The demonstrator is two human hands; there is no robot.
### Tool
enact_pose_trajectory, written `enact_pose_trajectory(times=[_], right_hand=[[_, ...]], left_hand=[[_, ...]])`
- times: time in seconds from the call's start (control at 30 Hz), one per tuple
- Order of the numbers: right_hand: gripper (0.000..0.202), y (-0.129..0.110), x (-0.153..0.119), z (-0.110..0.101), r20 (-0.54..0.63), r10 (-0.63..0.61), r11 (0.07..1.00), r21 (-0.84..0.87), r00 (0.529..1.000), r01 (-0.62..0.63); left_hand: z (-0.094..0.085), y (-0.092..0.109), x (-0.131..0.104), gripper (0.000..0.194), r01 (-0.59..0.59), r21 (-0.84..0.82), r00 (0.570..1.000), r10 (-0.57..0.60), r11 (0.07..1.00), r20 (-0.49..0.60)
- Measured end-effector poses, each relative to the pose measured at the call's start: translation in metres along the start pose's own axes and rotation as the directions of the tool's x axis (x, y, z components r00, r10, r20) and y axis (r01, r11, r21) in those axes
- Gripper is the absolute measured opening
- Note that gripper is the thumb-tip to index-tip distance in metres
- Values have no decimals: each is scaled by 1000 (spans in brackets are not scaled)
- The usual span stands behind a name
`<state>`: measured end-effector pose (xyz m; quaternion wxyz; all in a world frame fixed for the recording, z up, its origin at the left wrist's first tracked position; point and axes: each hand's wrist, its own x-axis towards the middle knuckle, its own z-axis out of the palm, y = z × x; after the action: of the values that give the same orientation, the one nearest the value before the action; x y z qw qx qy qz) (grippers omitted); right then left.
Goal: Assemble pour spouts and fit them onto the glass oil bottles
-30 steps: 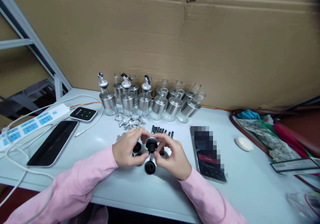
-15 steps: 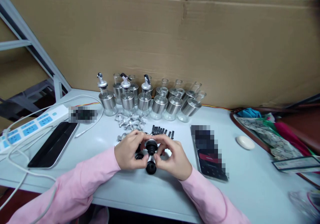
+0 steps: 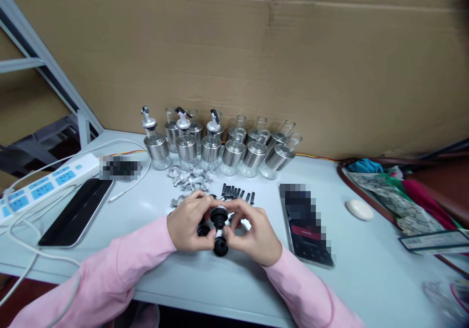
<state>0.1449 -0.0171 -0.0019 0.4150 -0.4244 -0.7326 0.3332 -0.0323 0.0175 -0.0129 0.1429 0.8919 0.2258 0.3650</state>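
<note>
My left hand (image 3: 192, 223) and my right hand (image 3: 252, 230) meet near the table's front, their fingers closed around a black ribbed stopper (image 3: 219, 216) from both sides. Another round black stopper (image 3: 221, 246) is just below it, by the thumbs. More black pieces lie partly hidden behind my left fingers. Beyond my hands, silver pourer tops (image 3: 191, 178) lie in a pile, with a row of small black caps (image 3: 234, 191) to their right. Several glass bottles with metal sleeves (image 3: 233, 157) stand at the back; three on the left carry pourers (image 3: 183, 121).
On the left are a white power strip (image 3: 44, 186), a black phone (image 3: 77, 213) and looping white cables. To the right lie a larger dark phone (image 3: 306, 225), a white oval object (image 3: 359, 209) and a bag with cloths (image 3: 414, 201). Cardboard (image 3: 234, 49) rises behind.
The stopper between my fingers has shifted very slightly left and down. Both hands keep nearly the same pose.
</note>
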Motion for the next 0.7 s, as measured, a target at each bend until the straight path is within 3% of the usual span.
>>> enact_pose_trajectory(times=[0.7], right_hand=[[33,0,1,0,-19,-25,1000,-13,999,25]], left_hand=[[0,1,0,26,-3,21,1000,4,1000,-14]])
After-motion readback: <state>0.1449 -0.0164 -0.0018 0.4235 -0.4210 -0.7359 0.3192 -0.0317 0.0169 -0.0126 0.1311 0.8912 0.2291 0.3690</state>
